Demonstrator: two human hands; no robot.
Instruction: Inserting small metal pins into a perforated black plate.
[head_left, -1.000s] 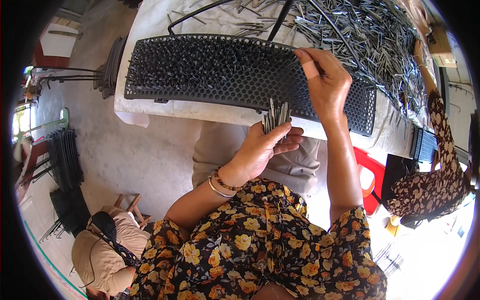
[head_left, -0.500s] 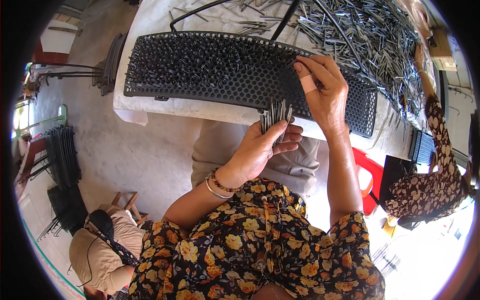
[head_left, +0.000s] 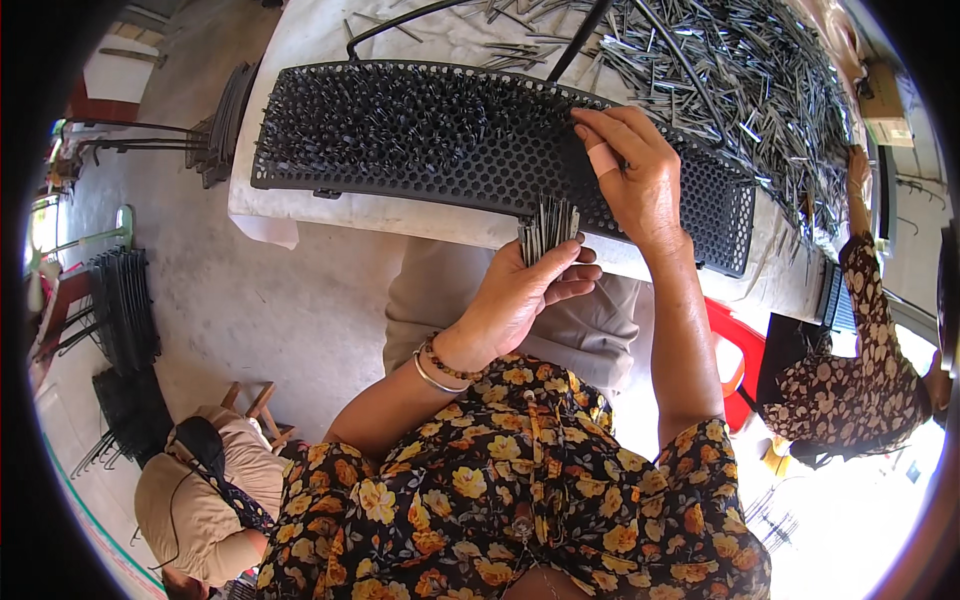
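Observation:
A long black perforated panel (head_left: 480,190) lies at the table's near edge. Thin dark strips (head_left: 360,115) stand upright in its holes over the left part and the middle; bare holes show toward the right. My left hand (head_left: 505,305) is closed around a bundle of thin dark strips (head_left: 547,228), tips pointing up, just in front of the panel's near edge. Over the right-middle of the panel, my right hand (head_left: 643,185) has its fingertips pinched together close to the holes. Whatever is in that pinch is too small to make out. A beige bandage wraps its thumb.
Loose dark strips (head_left: 740,90) lie heaped on the white-covered table (head_left: 370,215) behind and right of the panel. Black rods (head_left: 580,40) rise from the panel's far side. Co-workers sit at the right (head_left: 850,390) and lower left (head_left: 205,500). A red stool (head_left: 735,345) stands under the table.
My right hand has shifted slightly left and away from me over the panel. The left hand keeps its bundle almost in place. At right, the co-worker's arm has moved a little.

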